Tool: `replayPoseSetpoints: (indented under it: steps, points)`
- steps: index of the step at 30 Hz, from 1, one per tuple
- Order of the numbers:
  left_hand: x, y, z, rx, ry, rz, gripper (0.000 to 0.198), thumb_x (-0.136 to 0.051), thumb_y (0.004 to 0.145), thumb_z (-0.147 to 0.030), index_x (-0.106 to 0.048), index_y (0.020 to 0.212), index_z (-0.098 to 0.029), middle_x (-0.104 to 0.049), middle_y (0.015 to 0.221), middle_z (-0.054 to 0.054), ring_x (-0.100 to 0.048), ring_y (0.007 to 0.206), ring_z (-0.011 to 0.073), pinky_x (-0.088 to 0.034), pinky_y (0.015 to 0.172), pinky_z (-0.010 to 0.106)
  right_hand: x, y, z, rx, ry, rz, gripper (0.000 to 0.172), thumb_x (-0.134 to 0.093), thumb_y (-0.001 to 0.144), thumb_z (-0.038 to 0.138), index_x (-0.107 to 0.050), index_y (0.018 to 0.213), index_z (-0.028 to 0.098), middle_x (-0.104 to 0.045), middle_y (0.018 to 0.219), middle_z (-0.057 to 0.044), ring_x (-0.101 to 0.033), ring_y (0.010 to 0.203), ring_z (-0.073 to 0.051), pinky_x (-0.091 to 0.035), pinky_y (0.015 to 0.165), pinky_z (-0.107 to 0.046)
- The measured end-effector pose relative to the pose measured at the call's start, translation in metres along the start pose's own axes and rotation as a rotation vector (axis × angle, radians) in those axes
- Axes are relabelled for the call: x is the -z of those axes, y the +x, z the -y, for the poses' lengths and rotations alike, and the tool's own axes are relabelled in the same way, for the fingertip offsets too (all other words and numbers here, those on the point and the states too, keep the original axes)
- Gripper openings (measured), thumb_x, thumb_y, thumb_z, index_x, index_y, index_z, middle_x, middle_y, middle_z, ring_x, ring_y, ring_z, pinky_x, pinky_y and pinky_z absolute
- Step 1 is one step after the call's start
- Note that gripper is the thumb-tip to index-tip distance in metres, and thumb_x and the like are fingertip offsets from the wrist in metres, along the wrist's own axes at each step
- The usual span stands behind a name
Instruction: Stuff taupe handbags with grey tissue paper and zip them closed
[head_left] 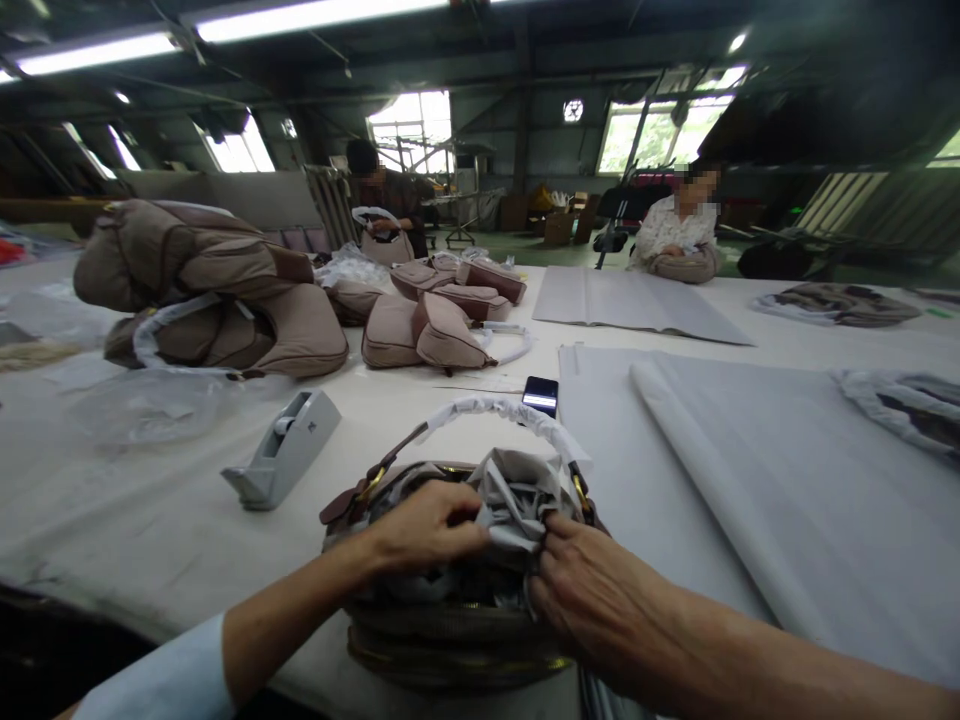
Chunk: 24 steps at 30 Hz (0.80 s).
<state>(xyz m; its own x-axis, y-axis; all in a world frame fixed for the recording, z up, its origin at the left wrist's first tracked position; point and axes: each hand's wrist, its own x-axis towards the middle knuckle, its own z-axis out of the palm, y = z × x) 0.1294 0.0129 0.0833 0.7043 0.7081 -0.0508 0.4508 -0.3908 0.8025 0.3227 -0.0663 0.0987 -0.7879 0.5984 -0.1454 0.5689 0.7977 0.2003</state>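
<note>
Both hands at an open handbag [450,620] on the near edge of the white surface [150,540]; left hand [427,530] and right hand [592,600] each pinched shut on crumpled grey paper [514,500] inside it; wrapped handle [502,408] arched above; tape dispenser [285,450] to the left; phone [540,394] beyond; paper sheets [750,480] to the right.

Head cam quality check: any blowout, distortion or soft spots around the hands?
Head view: windows and ceiling tube lights blown out; strong wide-angle bending at the edges; rafters dark. Left hand and right hand on the paper stuffing of the handbag are evenly lit, slightly soft.
</note>
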Motion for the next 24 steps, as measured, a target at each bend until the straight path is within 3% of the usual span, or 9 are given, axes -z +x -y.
replayPoseSetpoints:
  steps: [2,4,7,10,12,15,18,20,24]
  points:
    - [0.004,-0.001,-0.002,-0.067,0.007,-0.268,0.020,-0.049,0.080,-0.027,-0.056,0.093,-0.013,-0.060,0.095,0.006,-0.057,0.085,0.0184,-0.047,0.072,0.028,0.005,-0.011,-0.006,0.043,0.201,-0.159,0.005,-0.058,0.077,0.019,-0.059,0.073,0.018,-0.063,0.072,-0.003,-0.056,0.068,-0.016,-0.042,0.083,-0.034]
    - [0.002,0.001,-0.005,-0.182,0.075,-0.368,0.043,-0.056,0.078,-0.032,-0.046,0.117,-0.015,-0.050,0.121,0.011,-0.052,0.104,0.0216,-0.046,0.085,0.032,0.005,-0.022,-0.011,-0.061,0.310,-0.385,0.013,-0.047,0.085,0.016,-0.058,0.079,0.019,-0.063,0.085,-0.003,-0.057,0.084,-0.016,-0.038,0.093,-0.034]
    - [-0.009,0.003,-0.006,-0.289,0.188,-0.107,0.056,-0.064,0.074,-0.028,-0.043,0.126,-0.021,-0.045,0.130,0.008,-0.045,0.116,0.0211,-0.038,0.100,0.033,-0.008,-0.032,-0.016,-0.534,0.328,-0.665,0.026,-0.048,0.085,0.024,-0.055,0.109,0.015,-0.059,0.109,-0.011,-0.051,0.108,-0.025,-0.036,0.096,-0.043]
    - [-0.020,0.002,0.000,-0.233,0.209,-0.050,0.064,-0.063,0.070,-0.019,-0.039,0.130,-0.019,-0.037,0.138,0.009,-0.037,0.126,0.0219,-0.033,0.106,0.034,-0.026,-0.032,-0.014,-0.826,0.743,-0.547,0.036,-0.046,0.085,0.042,-0.054,0.107,0.015,-0.062,0.089,-0.007,-0.058,0.085,-0.022,-0.048,0.072,-0.033]
    - [-0.026,0.001,0.004,-0.171,0.195,-0.129,0.085,-0.065,0.065,-0.018,-0.022,0.139,-0.015,-0.023,0.146,0.014,-0.025,0.133,0.0246,-0.028,0.109,0.037,-0.035,-0.025,-0.010,-0.873,1.029,-0.524,0.031,-0.040,0.088,0.044,-0.055,0.087,0.017,-0.056,0.070,0.000,-0.054,0.066,-0.015,-0.043,0.058,-0.026]
    - [-0.032,0.000,0.007,-0.232,0.183,-0.050,0.086,-0.059,0.068,-0.016,-0.015,0.141,-0.018,-0.033,0.141,0.012,-0.036,0.128,0.0227,-0.033,0.106,0.035,-0.045,-0.009,0.000,-0.942,1.218,-0.833,0.030,-0.040,0.089,0.046,-0.049,0.079,0.018,-0.048,0.066,0.002,-0.046,0.059,-0.012,-0.040,0.055,-0.023]
    - [-0.033,0.001,0.003,-0.351,0.216,0.155,0.079,-0.052,0.067,-0.012,-0.022,0.139,-0.021,-0.049,0.127,0.008,-0.050,0.113,0.0217,-0.042,0.096,0.033,-0.055,0.005,0.012,-0.962,1.428,-1.206,0.030,-0.037,0.090,0.047,-0.045,0.081,0.019,-0.044,0.069,0.001,-0.046,0.062,-0.012,-0.043,0.057,-0.023]
    - [-0.030,0.004,-0.002,-0.359,0.290,0.246,0.070,-0.052,0.064,-0.011,-0.034,0.132,-0.020,-0.054,0.121,0.008,-0.055,0.104,0.0230,-0.046,0.088,0.032,-0.060,0.009,0.018,-0.918,1.498,-1.363,0.030,-0.035,0.092,0.046,-0.044,0.081,0.019,-0.044,0.071,0.000,-0.047,0.065,-0.012,-0.044,0.060,-0.024]
    - [-0.032,0.013,-0.009,-0.487,0.548,0.368,0.032,-0.057,0.064,-0.017,-0.055,0.096,-0.016,-0.062,0.094,0.006,-0.056,0.087,0.0243,-0.048,0.078,0.033,-0.059,0.012,0.025,-0.811,1.412,-1.358,0.027,-0.034,0.093,0.043,-0.045,0.085,0.019,-0.045,0.075,-0.001,-0.046,0.067,-0.012,-0.042,0.058,-0.024]
